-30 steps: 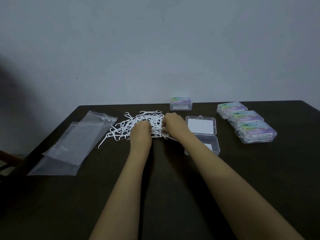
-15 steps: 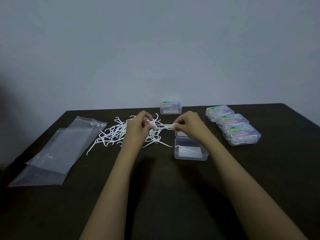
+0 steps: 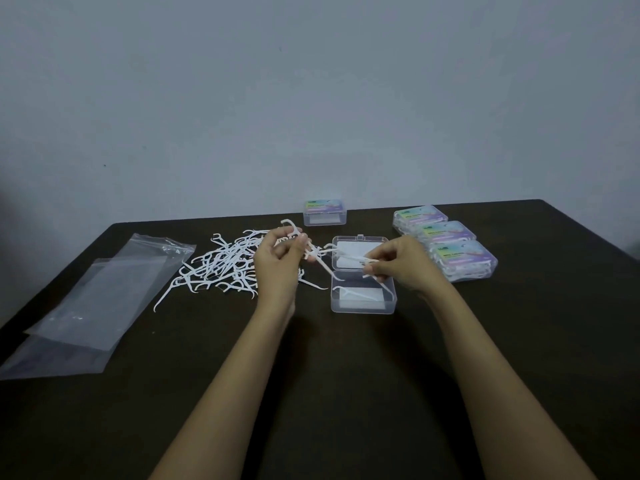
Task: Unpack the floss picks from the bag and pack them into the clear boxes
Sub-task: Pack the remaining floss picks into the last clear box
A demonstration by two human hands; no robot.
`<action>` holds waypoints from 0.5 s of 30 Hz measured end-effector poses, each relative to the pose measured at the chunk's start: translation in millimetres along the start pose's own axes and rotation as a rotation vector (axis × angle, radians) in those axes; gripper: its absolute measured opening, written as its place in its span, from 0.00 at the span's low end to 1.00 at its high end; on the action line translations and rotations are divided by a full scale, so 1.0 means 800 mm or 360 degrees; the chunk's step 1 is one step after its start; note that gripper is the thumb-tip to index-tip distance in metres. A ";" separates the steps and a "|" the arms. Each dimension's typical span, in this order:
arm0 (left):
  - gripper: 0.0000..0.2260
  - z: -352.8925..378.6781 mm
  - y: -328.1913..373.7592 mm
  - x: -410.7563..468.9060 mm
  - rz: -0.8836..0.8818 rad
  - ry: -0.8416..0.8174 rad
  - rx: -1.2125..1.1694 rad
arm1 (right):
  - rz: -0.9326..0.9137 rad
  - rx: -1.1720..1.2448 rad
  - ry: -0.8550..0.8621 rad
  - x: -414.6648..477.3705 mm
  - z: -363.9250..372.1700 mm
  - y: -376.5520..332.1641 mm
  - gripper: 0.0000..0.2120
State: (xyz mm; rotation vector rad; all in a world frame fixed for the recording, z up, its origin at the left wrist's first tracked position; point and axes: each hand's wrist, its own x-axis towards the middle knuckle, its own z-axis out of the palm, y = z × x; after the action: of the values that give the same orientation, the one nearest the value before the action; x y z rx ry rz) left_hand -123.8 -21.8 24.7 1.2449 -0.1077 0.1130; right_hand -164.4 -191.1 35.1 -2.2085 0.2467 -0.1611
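Tangled floss picks point(image 3: 328, 269) pinched in left hand point(image 3: 280, 259); others pinched in right hand point(image 3: 398, 266) over open clear box point(image 3: 362, 306), 1 pick inside. Risk: hooked ends snagged, picks spilled onto table point(image 3: 346, 393).

Plain room: dark table point(image 3: 346, 375) against bare wall point(image 3: 311, 98).

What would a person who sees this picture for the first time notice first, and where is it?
First come the two hands in the middle. The left hand holds a few white floss picks, and the right hand pinches more above the open clear box, where one pick lies. A loose pile lies left of the hands, beside flat clear bags, and three closed boxes stand on the right.
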 end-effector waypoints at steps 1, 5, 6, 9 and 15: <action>0.07 0.004 -0.003 -0.003 -0.0038 0.0007 -0.0115 | -0.0009 -0.0037 -0.0023 0.000 -0.002 0.001 0.12; 0.09 0.018 -0.019 -0.015 -0.0120 -0.0072 -0.0258 | -0.0047 -0.0034 -0.0139 -0.002 -0.010 0.004 0.13; 0.09 0.020 -0.023 -0.017 -0.0135 -0.0093 -0.0200 | -0.0054 0.0006 -0.0164 -0.002 -0.012 0.005 0.14; 0.09 0.026 -0.033 -0.020 -0.0125 -0.0149 0.0027 | -0.0084 0.0029 -0.0179 -0.002 -0.018 0.009 0.14; 0.08 0.031 -0.044 -0.022 0.0122 -0.0376 0.0346 | -0.0094 0.0041 -0.0150 -0.004 -0.026 0.016 0.12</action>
State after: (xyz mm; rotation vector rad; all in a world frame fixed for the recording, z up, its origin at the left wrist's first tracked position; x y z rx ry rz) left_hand -137.0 -57.1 -3.1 1.4687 -0.3560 0.0443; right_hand -173.2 -214.1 37.5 -2.1924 0.1268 -0.0914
